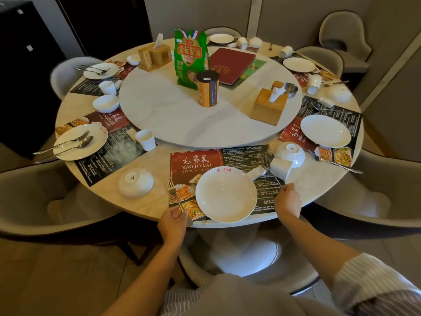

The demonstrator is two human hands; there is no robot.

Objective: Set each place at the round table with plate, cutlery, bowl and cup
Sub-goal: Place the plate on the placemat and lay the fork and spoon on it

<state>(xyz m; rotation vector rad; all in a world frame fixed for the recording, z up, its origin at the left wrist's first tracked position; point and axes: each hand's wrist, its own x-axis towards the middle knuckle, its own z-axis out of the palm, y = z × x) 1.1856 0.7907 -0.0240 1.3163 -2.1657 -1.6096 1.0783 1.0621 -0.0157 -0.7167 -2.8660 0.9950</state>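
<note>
**Near place setting on the round tabletop, fork and spoon in hand**

The round tabletop (319,185) carries a raised marble turntable (173,115) at its centre, ringed by printed placemats. On the turntable stand a green snack bag (190,55), a dark red menu (231,65), two wooden tissue boxes (267,106) and an orange-and-black canister (207,88).

At the near edge lies the near placemat (196,160), its long axis running left to right. The white plate (225,193) rests on it, overhanging the mat's near side, with its red logo on the far rim. An upturned white bowl (135,183) sits on bare tabletop to the left of the mat. To the right, a second upturned bowl (289,153) touches an inverted white cup (280,168).

The left hand (173,221) pinches the handle of a fork (173,191) just left of the plate; the fork's long axis runs near to far, tines pointing away from the person, and lies over the mat's food pictures. The right hand (287,198) is curled round the handle of a spoon (272,171), whose axis slants from the hand toward the far left, the blurred bowl end lying beside the cup.
</note>
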